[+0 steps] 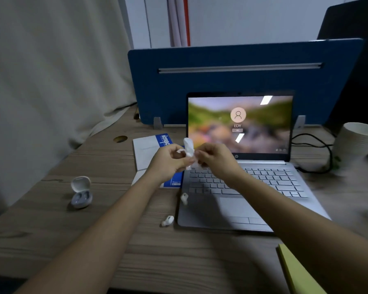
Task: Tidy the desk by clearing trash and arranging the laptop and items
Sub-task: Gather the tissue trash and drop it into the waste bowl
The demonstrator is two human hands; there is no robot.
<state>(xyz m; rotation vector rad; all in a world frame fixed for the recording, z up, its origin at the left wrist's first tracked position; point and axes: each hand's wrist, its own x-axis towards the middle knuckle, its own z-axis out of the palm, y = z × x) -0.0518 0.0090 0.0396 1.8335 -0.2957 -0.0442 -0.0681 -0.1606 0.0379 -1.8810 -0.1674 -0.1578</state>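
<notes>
Tissue (189, 147), white and crumpled, is pinched between the fingers of the left hand (168, 160) and the right hand (214, 159), above the far-left corner of the laptop (242, 187) keyboard. The laptop is open, screen lit, on the tabletop (106, 211). One earbud (184, 198) rests at the laptop's left edge; another earbud (167, 220) lies just beside its near-left corner. An open earbud case (81, 193) stands toward the tabletop's left edge. A notepad (151, 151) lies left of the laptop.
</notes>
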